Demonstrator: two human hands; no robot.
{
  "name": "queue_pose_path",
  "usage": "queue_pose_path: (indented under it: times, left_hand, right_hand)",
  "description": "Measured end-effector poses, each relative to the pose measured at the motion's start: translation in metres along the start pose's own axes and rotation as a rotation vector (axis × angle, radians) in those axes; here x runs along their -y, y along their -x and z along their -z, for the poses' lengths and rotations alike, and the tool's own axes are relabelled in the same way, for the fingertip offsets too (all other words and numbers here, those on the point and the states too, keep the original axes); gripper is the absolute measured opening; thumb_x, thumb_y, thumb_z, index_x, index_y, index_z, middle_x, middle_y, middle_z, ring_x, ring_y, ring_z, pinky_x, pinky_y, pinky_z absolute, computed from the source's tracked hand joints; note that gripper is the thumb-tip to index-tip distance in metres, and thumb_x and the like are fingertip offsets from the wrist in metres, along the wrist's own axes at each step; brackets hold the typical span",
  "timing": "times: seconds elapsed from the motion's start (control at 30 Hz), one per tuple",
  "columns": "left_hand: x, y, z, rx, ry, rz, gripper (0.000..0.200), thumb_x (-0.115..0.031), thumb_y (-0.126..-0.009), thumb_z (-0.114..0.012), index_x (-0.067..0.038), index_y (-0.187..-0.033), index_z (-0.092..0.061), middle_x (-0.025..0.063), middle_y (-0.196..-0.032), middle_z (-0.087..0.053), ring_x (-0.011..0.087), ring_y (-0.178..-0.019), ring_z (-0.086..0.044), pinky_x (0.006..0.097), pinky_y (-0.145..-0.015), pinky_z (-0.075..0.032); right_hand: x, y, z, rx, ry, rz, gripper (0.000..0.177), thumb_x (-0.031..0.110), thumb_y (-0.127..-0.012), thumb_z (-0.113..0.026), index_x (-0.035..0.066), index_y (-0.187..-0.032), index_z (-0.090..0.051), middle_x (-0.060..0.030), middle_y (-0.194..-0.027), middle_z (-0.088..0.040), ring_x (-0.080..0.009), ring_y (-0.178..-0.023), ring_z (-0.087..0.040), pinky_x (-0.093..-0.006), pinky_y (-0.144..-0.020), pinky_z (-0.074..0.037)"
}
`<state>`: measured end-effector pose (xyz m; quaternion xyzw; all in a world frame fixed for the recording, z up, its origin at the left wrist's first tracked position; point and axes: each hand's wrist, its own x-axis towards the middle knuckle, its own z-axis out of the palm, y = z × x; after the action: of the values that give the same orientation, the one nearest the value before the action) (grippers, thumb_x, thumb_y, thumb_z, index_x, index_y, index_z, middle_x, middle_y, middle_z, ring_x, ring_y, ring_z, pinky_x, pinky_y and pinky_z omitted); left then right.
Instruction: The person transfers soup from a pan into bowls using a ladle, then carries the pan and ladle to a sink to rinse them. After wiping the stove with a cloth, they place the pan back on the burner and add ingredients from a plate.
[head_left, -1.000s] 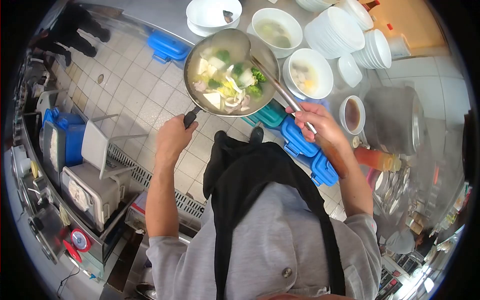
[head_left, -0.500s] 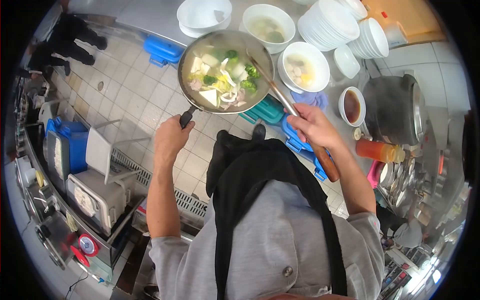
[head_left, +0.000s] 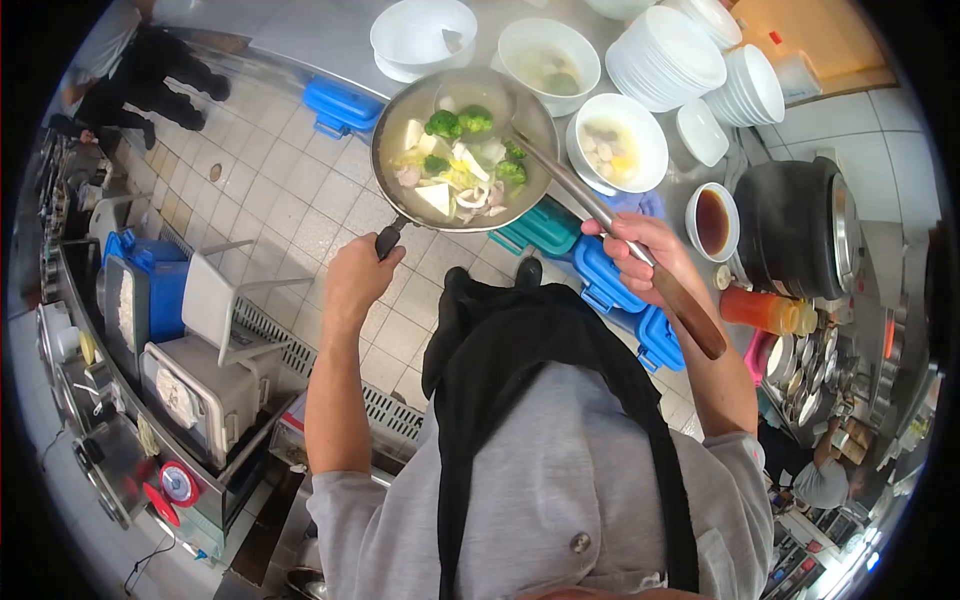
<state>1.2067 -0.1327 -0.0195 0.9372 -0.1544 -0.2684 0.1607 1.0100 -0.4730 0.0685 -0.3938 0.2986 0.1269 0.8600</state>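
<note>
My left hand (head_left: 358,275) is closed round the black handle of a pan (head_left: 384,165). Broth, broccoli (head_left: 443,124), white tofu-like pieces (head_left: 434,198) and pale meat lie in the pan. My right hand (head_left: 645,257) grips a long ladle (head_left: 580,192) with a wooden end; its bowl rests in the broth near the pan's far side. The pan's far edge is close to a white bowl (head_left: 424,36) with a utensil in it. Right of the pan stand a bowl with cloudy broth (head_left: 549,66) and a bowl with pale pieces and something yellow (head_left: 617,143).
Stacked white bowls (head_left: 666,58), a bowl of dark sauce (head_left: 712,221), a black cooker (head_left: 790,225) and orange bottles (head_left: 760,310) stand at the right. Blue boxes (head_left: 605,278) sit below the counter. A chair (head_left: 212,305) is at the left; people (head_left: 150,75) stand upper left.
The ladle has swung round in the pan, its bowl now toward the far side, and the broccoli has shifted. My right hand has moved slightly right and down along with the handle.
</note>
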Motion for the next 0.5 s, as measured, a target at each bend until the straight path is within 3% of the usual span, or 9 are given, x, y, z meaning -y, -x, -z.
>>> queue_pose_path:
  times: [0.13, 0.33, 0.5]
  left_hand:
    - [0.004, -0.003, -0.005, -0.062, 0.002, -0.037, 0.04, -0.04, -0.089, -0.076, 0.0, -0.09, -0.071, 0.0235, -0.08, -0.071, 0.0425, -0.079, -0.069, 0.0502, -0.071, -0.052]
    - [0.005, -0.004, -0.003, -0.05, 0.002, -0.043, 0.042, -0.04, -0.088, -0.076, 0.001, -0.09, -0.071, 0.0237, -0.079, -0.07, 0.0426, -0.078, -0.069, 0.0507, -0.069, -0.051]
    - [-0.002, -0.001, 0.001, -0.004, -0.04, -0.012, 0.043, -0.044, -0.089, -0.074, -0.001, -0.096, -0.072, 0.0243, -0.088, -0.072, 0.043, -0.087, -0.07, 0.0519, -0.075, -0.054]
  right_hand:
    - [-0.004, 0.012, 0.001, 0.0, -0.03, -0.013, 0.033, 0.014, -0.102, -0.057, -0.011, -0.123, -0.059, -0.0003, -0.074, -0.054, -0.0034, -0.045, -0.041, -0.0205, -0.036, -0.031]
    - [-0.011, 0.018, 0.004, 0.055, -0.155, 0.011, 0.035, 0.014, -0.103, -0.056, -0.013, -0.125, -0.058, -0.0009, -0.075, -0.053, -0.0028, -0.045, -0.042, -0.0185, -0.036, -0.031]
    - [-0.004, 0.029, 0.011, 0.132, -0.315, 0.046, 0.04, 0.015, -0.104, -0.053, -0.014, -0.131, -0.052, -0.0021, -0.078, -0.054, -0.0027, -0.044, -0.043, -0.0192, -0.034, -0.033]
